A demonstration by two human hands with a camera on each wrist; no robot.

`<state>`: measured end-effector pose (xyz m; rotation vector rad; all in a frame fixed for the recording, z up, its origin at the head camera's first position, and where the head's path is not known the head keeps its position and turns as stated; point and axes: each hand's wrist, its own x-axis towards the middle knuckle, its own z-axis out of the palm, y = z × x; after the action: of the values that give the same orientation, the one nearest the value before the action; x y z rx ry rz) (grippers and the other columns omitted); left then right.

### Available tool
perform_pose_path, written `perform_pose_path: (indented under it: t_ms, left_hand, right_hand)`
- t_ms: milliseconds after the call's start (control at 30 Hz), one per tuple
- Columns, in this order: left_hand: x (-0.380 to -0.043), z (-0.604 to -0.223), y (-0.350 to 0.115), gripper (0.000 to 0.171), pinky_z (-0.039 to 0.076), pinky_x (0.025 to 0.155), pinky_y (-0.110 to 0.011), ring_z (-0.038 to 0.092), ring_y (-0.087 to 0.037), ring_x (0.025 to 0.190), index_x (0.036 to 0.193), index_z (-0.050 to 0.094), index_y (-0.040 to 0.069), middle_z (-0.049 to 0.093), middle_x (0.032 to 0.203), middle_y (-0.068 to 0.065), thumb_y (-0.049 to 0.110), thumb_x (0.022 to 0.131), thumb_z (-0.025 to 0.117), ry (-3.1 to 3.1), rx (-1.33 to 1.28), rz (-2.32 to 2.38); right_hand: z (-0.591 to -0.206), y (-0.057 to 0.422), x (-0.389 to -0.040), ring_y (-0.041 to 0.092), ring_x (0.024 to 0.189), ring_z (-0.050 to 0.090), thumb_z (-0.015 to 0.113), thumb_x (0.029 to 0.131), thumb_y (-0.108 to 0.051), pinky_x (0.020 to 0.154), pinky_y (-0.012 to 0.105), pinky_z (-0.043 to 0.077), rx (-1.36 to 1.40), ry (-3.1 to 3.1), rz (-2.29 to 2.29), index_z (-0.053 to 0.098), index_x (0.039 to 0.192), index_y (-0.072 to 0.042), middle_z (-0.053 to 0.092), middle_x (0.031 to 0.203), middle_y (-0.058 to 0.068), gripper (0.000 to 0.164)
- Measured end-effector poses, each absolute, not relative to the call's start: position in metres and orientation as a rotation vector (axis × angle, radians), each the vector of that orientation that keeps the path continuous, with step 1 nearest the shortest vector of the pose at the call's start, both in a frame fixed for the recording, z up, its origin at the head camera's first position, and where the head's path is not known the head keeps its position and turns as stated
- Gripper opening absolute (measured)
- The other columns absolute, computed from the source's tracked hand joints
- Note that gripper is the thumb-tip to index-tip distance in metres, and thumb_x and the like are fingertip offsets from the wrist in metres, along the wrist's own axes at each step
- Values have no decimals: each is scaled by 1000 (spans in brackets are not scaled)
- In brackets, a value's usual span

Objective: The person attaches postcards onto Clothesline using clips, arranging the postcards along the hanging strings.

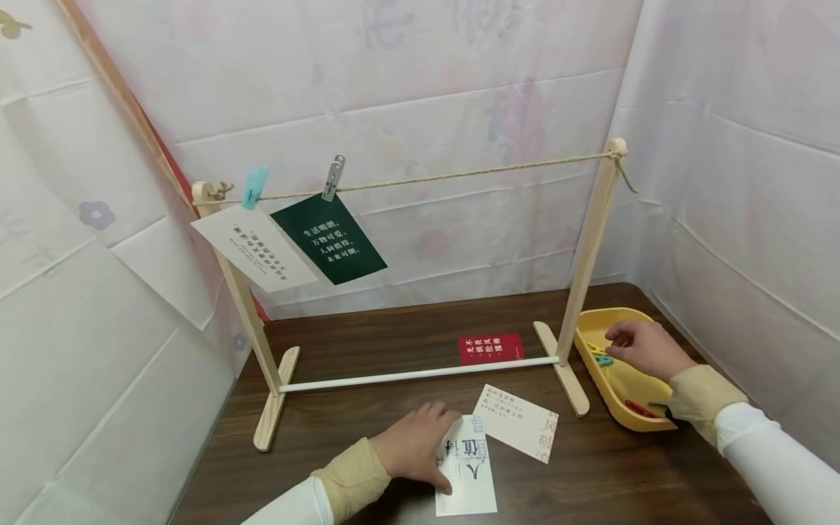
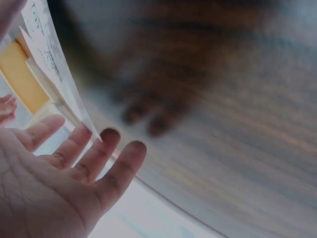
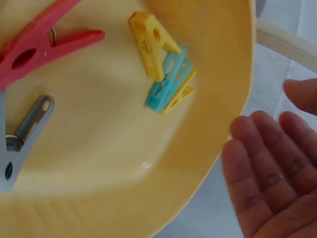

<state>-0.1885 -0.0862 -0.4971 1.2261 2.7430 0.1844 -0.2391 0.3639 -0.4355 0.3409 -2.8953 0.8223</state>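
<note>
A white card with large black characters (image 1: 474,467) lies at the front of the table. My left hand (image 1: 418,446) is at its left edge, thumb and fingers spread. In the left wrist view, the left hand's extended fingers (image 2: 119,173) are at the card's edge; I cannot tell how firmly they touch it. My right hand (image 1: 646,348) hovers over the yellow tray (image 1: 613,397), fingers loosely bent and holding nothing. Inside the tray are yellow clothespins (image 3: 148,42), a turquoise clothespin (image 3: 166,82), a red clothespin (image 3: 29,47) and a grey clothespin (image 3: 29,124).
A twine line (image 1: 459,173) spans a wooden stand (image 1: 590,248). On it hang a white card (image 1: 252,248) from a light-blue clothespin (image 1: 254,187) and a green card (image 1: 331,240) from a grey clothespin (image 1: 333,177). A red card (image 1: 488,348) and a cream card (image 1: 518,423) lie on the table.
</note>
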Motion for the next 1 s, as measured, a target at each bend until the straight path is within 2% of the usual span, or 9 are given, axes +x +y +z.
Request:
perform_pose_path:
  t_ms: [233,533,667,800,900,1000]
  left_hand:
    - [-197,-493,-89,94,49,92,-29,52,-14,107,136,55,12,55,120,0,51,61,94,2765,1151,313]
    - [-209,-480,-96,82,49,89,-26,49,-13,102,134,56,5,58,117,-2,36,68,93,2826,1069,444]
    - [-214,-473,-100,74,49,93,-30,53,-16,107,134,56,2,60,121,-5,27,74,90,2842,1013,534]
    - [-218,-467,-104,66,47,101,-39,56,-24,118,133,57,1,61,126,-10,21,78,87,2836,954,654]
    - [-222,-464,-108,59,49,98,-39,60,-23,111,130,59,0,63,122,-9,18,80,85,2818,928,766]
    - [-226,-463,-112,49,53,85,-33,61,-14,93,125,61,0,65,110,-5,14,83,83,2779,904,895]
  right_hand:
    - [-443,366,-253,19,75,62,77,81,-5,66,40,53,448,-2964,687,70,98,6,67,82,3,21]
    - [-444,363,-262,26,81,63,79,79,-5,73,48,53,494,-3104,564,72,97,6,69,89,12,23]
    - [-446,362,-265,25,80,62,79,78,-5,73,47,53,534,-3143,542,72,98,6,69,88,12,23]
    - [-452,361,-269,21,76,60,79,77,-2,70,44,52,580,-3147,517,72,96,5,68,85,9,22]
    - [-455,361,-273,19,74,59,79,74,0,69,42,52,618,-3132,496,73,93,3,66,82,5,20]
    - [-459,360,-276,18,74,59,74,73,4,68,40,52,654,-3121,477,72,90,1,65,79,3,18]
